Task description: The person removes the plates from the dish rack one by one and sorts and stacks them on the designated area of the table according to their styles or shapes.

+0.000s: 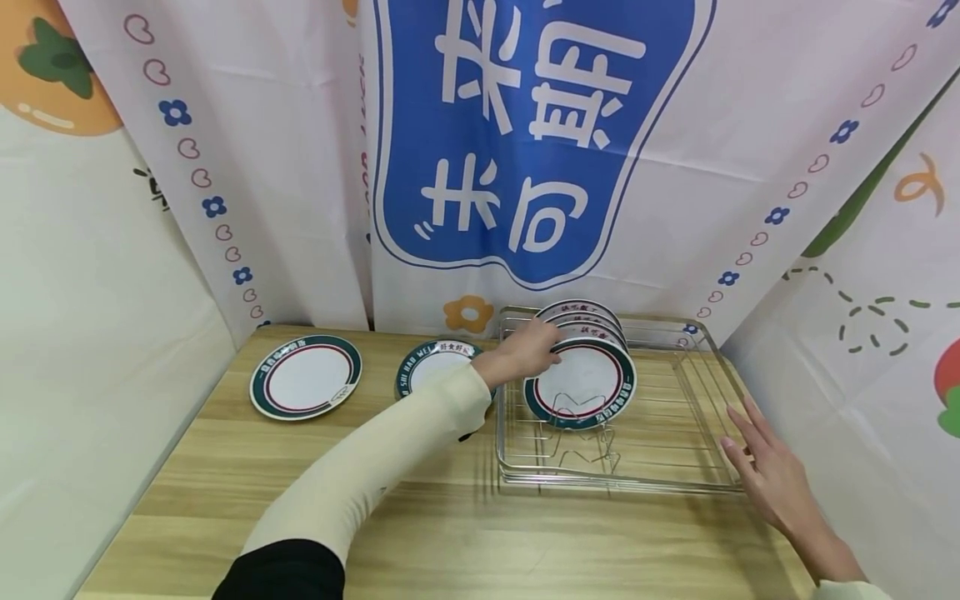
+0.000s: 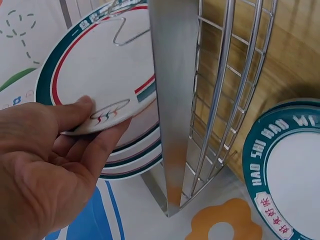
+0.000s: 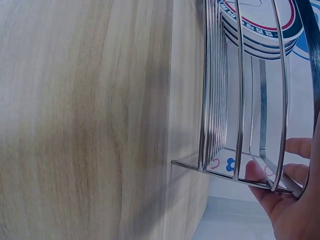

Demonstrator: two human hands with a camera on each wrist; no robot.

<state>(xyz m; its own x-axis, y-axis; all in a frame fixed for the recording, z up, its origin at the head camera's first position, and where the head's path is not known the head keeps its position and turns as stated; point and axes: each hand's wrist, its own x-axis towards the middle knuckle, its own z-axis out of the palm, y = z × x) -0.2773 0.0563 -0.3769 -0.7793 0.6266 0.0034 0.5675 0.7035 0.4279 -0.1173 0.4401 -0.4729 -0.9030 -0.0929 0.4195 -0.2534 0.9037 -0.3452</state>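
Observation:
In the head view my left hand (image 1: 528, 348) is at the left end of a wire dish rack (image 1: 652, 485). Its thumb and fingers pinch the rim of a white plate (image 1: 577, 377) with a green and red border. The left wrist view shows the thumb on the face of this plate (image 2: 107, 65) and the fingers behind it. It leans upright in the rack, in front of several similar plates (image 1: 583, 307) standing in a row. At the rack's right end my right hand (image 1: 776, 471) rests against the rim, fingers extended; the right wrist view partly hides the contact.
A green-rimmed plate (image 1: 307, 379) lies flat on the wooden table (image 1: 480, 542) at the left. More plates (image 1: 431, 362) lie stacked beside the rack, partly behind my left forearm. Bent wire dividers (image 1: 585, 442) stand inside the rack. A printed curtain (image 1: 315, 167) hangs behind the table.

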